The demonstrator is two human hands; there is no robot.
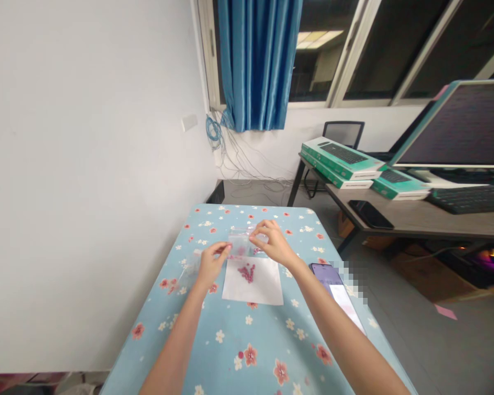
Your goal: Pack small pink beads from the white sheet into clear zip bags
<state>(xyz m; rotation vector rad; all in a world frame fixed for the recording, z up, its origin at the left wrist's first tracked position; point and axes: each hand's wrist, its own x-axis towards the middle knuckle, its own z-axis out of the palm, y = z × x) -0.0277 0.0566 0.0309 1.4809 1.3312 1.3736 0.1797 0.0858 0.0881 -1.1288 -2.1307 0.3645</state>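
A small clear zip bag (239, 244) with a few pinkish-red pieces low in it is held up over the far part of the table. My left hand (212, 265) pinches its left edge between thumb and fingers. Near the top right of the bag, my right hand (273, 243) is closed in a pinch. Just below both hands lies a white sheet of paper (267, 291), bearing a loose pile of small dark-pink beads (247, 272). More clear plastic with reddish pieces (258, 250) shows under my right hand, partly hidden.
The table has a blue flowered cloth (230, 356). Clear plastic (189, 271) lies left of my left hand. A phone (333, 291) rests by the right edge, beneath my right forearm. A desk (428, 219) with keyboard boxes (341, 159) and a monitor (461, 126) stands at right.
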